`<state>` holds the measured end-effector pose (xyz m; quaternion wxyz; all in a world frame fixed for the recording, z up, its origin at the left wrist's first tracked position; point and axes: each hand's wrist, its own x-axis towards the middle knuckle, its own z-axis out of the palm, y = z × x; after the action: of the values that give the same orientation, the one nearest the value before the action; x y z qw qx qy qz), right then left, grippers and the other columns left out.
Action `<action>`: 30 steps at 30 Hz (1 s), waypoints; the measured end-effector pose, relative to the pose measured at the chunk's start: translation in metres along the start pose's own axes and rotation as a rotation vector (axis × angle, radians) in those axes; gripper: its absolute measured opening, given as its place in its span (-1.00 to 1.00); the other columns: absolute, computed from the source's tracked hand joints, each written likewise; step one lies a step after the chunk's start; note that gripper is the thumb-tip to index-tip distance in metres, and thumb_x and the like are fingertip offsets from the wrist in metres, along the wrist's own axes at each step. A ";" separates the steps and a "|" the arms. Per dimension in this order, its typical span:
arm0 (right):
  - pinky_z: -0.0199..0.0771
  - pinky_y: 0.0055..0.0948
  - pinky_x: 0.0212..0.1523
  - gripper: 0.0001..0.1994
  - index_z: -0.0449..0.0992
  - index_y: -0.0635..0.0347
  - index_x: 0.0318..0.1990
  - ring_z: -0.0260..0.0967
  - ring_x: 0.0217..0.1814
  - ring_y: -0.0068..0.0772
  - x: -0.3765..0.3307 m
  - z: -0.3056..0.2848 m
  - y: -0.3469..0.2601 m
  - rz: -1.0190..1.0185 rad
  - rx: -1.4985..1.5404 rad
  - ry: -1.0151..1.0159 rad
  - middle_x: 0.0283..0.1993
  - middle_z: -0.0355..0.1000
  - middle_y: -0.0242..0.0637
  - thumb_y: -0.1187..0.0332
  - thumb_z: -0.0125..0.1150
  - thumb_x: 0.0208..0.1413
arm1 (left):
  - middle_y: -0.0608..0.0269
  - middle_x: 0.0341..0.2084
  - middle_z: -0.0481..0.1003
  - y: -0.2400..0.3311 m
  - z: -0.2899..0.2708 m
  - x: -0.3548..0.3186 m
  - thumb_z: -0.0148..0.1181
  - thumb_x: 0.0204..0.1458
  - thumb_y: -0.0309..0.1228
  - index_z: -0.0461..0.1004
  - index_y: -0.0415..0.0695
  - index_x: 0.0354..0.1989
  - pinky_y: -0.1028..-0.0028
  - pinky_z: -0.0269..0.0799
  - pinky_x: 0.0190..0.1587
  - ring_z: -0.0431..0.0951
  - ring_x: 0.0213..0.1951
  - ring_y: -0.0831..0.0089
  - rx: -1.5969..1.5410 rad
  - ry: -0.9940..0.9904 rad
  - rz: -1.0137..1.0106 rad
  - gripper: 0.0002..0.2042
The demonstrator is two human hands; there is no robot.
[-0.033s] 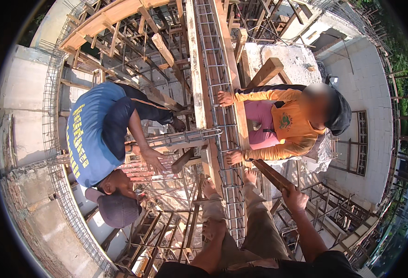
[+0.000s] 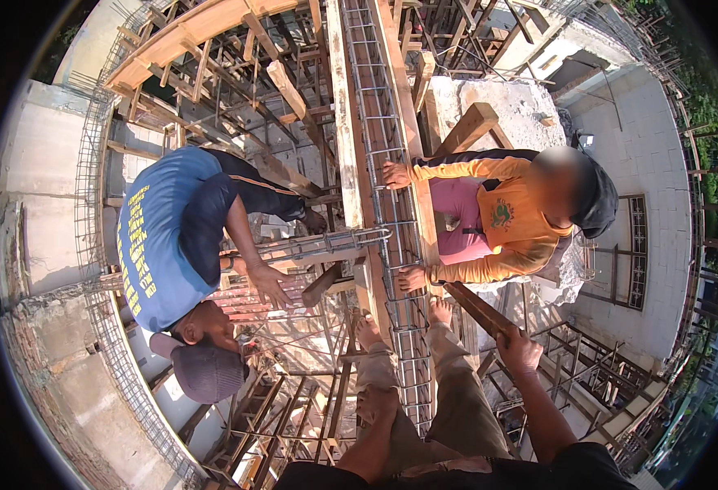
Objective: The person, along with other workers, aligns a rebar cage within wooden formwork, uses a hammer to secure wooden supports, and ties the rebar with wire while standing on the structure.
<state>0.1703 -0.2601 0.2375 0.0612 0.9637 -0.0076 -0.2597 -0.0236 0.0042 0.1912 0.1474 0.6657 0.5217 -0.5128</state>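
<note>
Barely anything has moved since the earlier frame: only the co-worker in blue seems to sit a shade lower. From my distance I see the right hand with its fingers wrapped round the near end of a wooden beam, which slants ahead and left of them toward a long board. I can't tell whether its far end is fixed; if loose, leaning on it could tip it and cost the person balance. The left hand rests against the trouser leg, its fingers too unclear to read. Ahead of both hands, the bare feet stand either side of a steel cage; a slip there could mean a fall. Farther ahead, a co-worker in orange has both hands at the cage's edge, one near the beam's far end, where a swing could pinch it.
</note>
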 end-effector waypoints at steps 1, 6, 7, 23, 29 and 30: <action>0.47 0.08 -0.31 -0.67 0.51 0.03 -0.20 0.53 -0.41 0.10 -0.001 0.000 -0.001 0.007 -0.005 -0.026 -0.32 0.56 -0.11 -0.02 0.12 0.12 | -0.09 0.17 0.33 0.001 0.000 0.002 0.15 -0.04 0.04 0.32 -0.16 0.24 0.13 0.29 0.20 0.37 0.19 0.00 -0.018 -0.004 -0.007 -0.29; 0.47 0.09 -0.33 -0.68 0.49 0.05 -0.23 0.54 -0.41 0.09 -0.001 0.002 -0.002 -0.017 -0.002 0.060 -0.35 0.55 -0.11 0.00 0.12 0.12 | -0.07 0.16 0.34 0.004 0.007 0.005 0.14 -0.04 0.03 0.29 -0.17 0.27 0.12 0.27 0.21 0.39 0.17 0.00 0.009 0.030 -0.021 -0.28; 0.47 0.09 -0.34 -0.69 0.49 0.05 -0.24 0.54 -0.42 0.08 -0.001 0.002 0.000 -0.026 -0.002 0.060 -0.34 0.56 -0.12 0.01 0.13 0.12 | -0.06 0.16 0.34 0.005 0.007 0.004 0.14 -0.04 0.03 0.29 -0.18 0.27 0.11 0.26 0.22 0.39 0.17 0.01 0.003 0.024 -0.025 -0.27; 0.49 -0.02 -0.51 -0.79 0.51 -0.02 -0.19 0.51 -0.51 0.03 0.001 0.008 0.006 -0.103 0.036 0.175 -0.39 0.55 -0.19 0.13 0.17 0.12 | -0.06 0.11 0.37 0.003 0.024 0.001 0.19 -0.07 0.02 0.30 -0.15 0.25 0.09 0.27 0.18 0.42 0.13 0.02 0.064 0.077 -0.004 -0.28; 0.49 -0.03 -0.52 -0.80 0.51 -0.04 -0.19 0.50 -0.53 0.03 -0.007 -0.006 0.002 -0.121 0.013 0.191 -0.38 0.55 -0.22 0.13 0.17 0.11 | -0.03 0.09 0.38 0.001 0.019 -0.005 0.21 -0.08 0.02 0.30 -0.13 0.25 0.10 0.28 0.15 0.43 0.12 0.03 0.062 0.042 -0.011 -0.28; 0.49 -0.03 -0.52 -0.79 0.51 -0.05 -0.19 0.50 -0.53 0.03 -0.007 -0.011 -0.001 -0.108 0.007 0.196 -0.39 0.55 -0.23 0.12 0.18 0.11 | -0.03 0.09 0.38 0.000 0.021 -0.002 0.22 -0.07 0.03 0.32 -0.13 0.24 0.09 0.28 0.14 0.44 0.10 0.04 0.048 0.057 0.002 -0.29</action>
<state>0.1698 -0.2579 0.2500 0.0442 0.9836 0.0496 -0.1674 -0.0346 -0.0121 0.1838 0.1169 0.6839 0.5126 -0.5059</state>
